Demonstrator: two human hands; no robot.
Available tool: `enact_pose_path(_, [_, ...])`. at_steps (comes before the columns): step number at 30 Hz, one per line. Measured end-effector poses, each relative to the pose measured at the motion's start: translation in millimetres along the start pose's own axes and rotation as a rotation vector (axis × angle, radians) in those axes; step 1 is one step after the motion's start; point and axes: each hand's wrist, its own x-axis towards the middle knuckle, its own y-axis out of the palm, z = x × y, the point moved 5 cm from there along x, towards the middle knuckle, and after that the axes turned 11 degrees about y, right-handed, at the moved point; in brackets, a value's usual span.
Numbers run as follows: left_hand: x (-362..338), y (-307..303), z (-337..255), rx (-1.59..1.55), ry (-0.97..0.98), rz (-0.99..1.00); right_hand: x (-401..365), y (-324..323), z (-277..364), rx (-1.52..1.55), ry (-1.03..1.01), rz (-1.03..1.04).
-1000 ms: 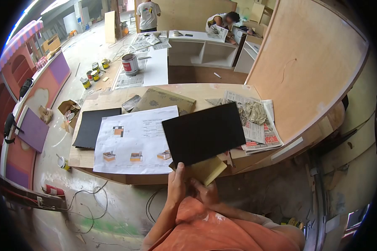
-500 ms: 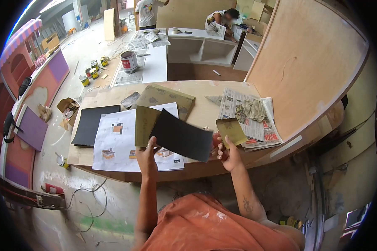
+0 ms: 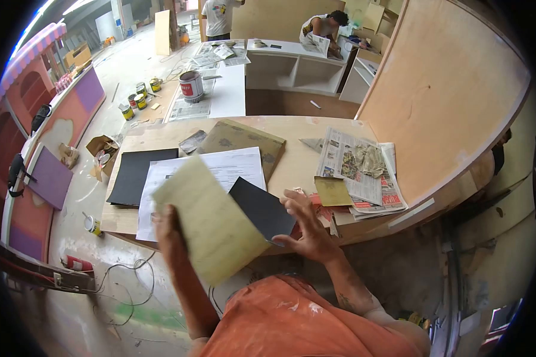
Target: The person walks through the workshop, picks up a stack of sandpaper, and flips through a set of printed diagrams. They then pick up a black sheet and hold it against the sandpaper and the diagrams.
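My left hand point(image 3: 171, 235) is closed on the edge of a sandpaper sheet point(image 3: 211, 220), its tan backing turned up. Beside and partly behind that sheet is a black sandpaper piece point(image 3: 263, 205); whether the left hand also grips it is hidden. My right hand point(image 3: 312, 232) is open, fingers apart, close to the black piece's right edge. A small tan sandpaper piece point(image 3: 332, 191) lies on the bench by the newspaper point(image 3: 339, 154). Under the sheet are printed drawings point(image 3: 244, 160), and to their left lies black sandpaper point(image 3: 140, 175).
The wooden bench point(image 3: 298, 128) has a tall panel point(image 3: 446, 89) at its right. A large paint can point(image 3: 191, 87) stands on the white counter behind. Smaller cans point(image 3: 140, 101) and a cardboard box point(image 3: 101, 156) are on the floor. Two people work at the back.
The right hand has let go of the small tan piece, now by the newspaper, and moved left toward the black piece. The left hand has tilted the tan sheet in front of the black one.
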Motion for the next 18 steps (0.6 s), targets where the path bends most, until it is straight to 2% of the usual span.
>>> enact_pose_path(1, [-11,11,12,0.008,-0.052,0.017,4,-2,7,0.002,-0.005,0.003])
enact_pose_path(3, [-31,26,37,-0.083,-0.120,0.032,1,11,27,-0.289,-0.286,0.261])
enact_pose_path(5, [-41,25,54,-0.063,-0.119,0.119,-2,13,30,-0.283,-0.326,0.277])
enact_pose_path(7, [-54,28,55,-0.055,-0.088,0.129,-6,17,24,-0.334,-0.328,0.435])
enact_pose_path(8, [-59,30,55,-0.079,-0.115,0.152,-5,17,18,-0.240,-0.197,0.459])
enact_pose_path(9, [-63,36,50,-0.101,-0.144,0.176,-9,22,17,-0.243,-0.196,0.459])
enact_pose_path(10, [-72,43,43,-0.199,-0.300,0.176,-7,20,9,-0.060,0.026,0.244])
enact_pose_path(11, [-77,42,51,-0.264,-0.369,0.243,-7,15,-4,0.125,0.244,0.025])
enact_pose_path(12, [-83,40,54,-0.189,-0.261,0.393,-7,14,-13,0.023,0.296,-0.028])
enact_pose_path(13, [-90,42,55,-0.112,-0.152,0.539,-5,14,-15,0.022,0.294,-0.028])
enact_pose_path(14, [-96,49,58,-0.367,-0.366,0.444,-5,19,-23,0.324,0.438,0.066])
enact_pose_path(15, [-97,50,59,-0.369,-0.366,0.444,-6,25,-29,0.627,0.579,0.161])
enact_pose_path(16, [-100,53,62,-0.437,-0.384,0.467,-12,25,-37,0.587,0.685,0.166])
enact_pose_path(17, [-101,54,67,-0.505,-0.401,0.490,-10,21,-36,0.435,0.605,0.135])
enact_pose_path(18, [-101,54,68,-0.506,-0.401,0.490,-10,21,-36,0.434,0.605,0.135])
